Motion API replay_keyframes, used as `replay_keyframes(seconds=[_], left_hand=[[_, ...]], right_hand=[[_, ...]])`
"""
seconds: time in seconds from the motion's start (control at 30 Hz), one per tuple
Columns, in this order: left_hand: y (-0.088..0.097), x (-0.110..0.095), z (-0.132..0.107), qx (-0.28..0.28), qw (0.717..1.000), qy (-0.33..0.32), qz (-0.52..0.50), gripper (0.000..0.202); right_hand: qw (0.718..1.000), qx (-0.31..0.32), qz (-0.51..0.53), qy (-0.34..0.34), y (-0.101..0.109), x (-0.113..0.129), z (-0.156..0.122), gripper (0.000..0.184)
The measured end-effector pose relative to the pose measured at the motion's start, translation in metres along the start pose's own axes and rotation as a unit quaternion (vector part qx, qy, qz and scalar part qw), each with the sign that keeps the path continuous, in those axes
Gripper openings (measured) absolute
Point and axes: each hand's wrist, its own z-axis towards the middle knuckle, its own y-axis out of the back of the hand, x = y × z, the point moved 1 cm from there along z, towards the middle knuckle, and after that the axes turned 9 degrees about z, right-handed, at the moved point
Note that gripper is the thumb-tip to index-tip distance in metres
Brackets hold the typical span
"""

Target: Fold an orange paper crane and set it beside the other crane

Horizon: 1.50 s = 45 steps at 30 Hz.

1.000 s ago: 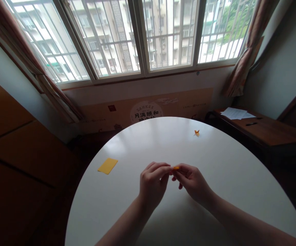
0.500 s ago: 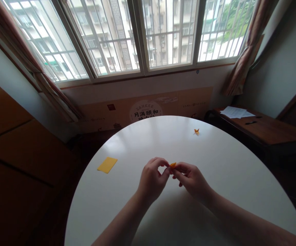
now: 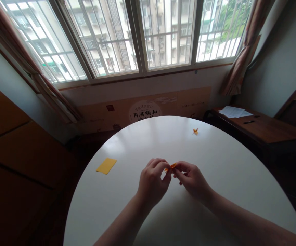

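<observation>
Between my two hands, above the white round table (image 3: 127, 205), is a small folded piece of orange-yellow paper (image 3: 173, 165). My left hand (image 3: 154, 179) pinches its left side between thumb and fingers. The fingertips of my right hand (image 3: 192, 177) are closed on its right side. My fingers cover much of the paper, so its full shape is hidden. To the left lies a flat yellow sheet of paper (image 3: 106, 166). A small folded paper crane (image 3: 195, 131) in orange and yellow stands near the far right of the table.
A brown wooden side table (image 3: 268, 126) with white papers (image 3: 233, 111) and a dark slim object (image 3: 248, 122) stands beyond the right edge. A printed cardboard panel (image 3: 189, 100) is behind the table, under the barred window (image 3: 165, 34). A wooden cabinet (image 3: 9, 147) is at the left.
My left fingers have shifted slightly on the folded paper, and an orange part now shows between the left thumb and forefinger. The right hand keeps its pinch. The view has moved slightly.
</observation>
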Motion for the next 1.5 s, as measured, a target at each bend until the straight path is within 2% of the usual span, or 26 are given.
replay_keyframes(seconds=[0.23, 0.37, 0.47, 0.67, 0.77, 0.87, 1.0, 1.2, 1.5], left_hand=[[-0.002, 0.003, 0.002, 0.067, 0.987, 0.123, -0.077, 0.006], [-0.002, 0.006, 0.004, 0.107, 0.966, 0.187, -0.143, 0.011], [-0.006, 0.009, 0.004, 0.135, 0.928, 0.252, -0.24, 0.019], [-0.009, 0.007, 0.006, 0.176, 0.826, 0.337, -0.416, 0.028], [-0.007, 0.006, 0.007, 0.19, 0.793, 0.359, -0.454, 0.028], [-0.006, 0.007, 0.007, 0.194, 0.775, 0.368, -0.476, 0.028], [-0.006, 0.007, 0.006, 0.194, 0.769, 0.37, -0.483, 0.028], [-0.006, 0.004, 0.007, 0.182, 0.789, 0.358, -0.464, 0.025], [-0.008, 0.004, 0.005, 0.184, 0.797, 0.354, -0.454, 0.027]], right_hand=[[1.0, 0.003, 0.02, -0.02, 0.0, 0.002, 0.0, 0.021], [0.998, 0.011, 0.046, -0.041, 0.0, 0.002, 0.0, 0.027], [0.997, 0.02, 0.056, -0.041, 0.001, 0.004, -0.001, 0.028], [0.995, 0.035, 0.086, -0.041, 0.005, 0.006, 0.001, 0.026], [0.99, 0.042, 0.123, -0.052, 0.005, 0.006, 0.003, 0.026], [0.984, 0.048, 0.156, -0.073, 0.005, 0.007, 0.004, 0.026], [0.977, 0.06, 0.181, -0.095, 0.005, 0.011, 0.004, 0.025], [0.974, 0.062, 0.188, -0.112, 0.006, 0.012, 0.004, 0.023], [0.973, 0.056, 0.189, -0.119, 0.007, 0.009, 0.006, 0.03]])
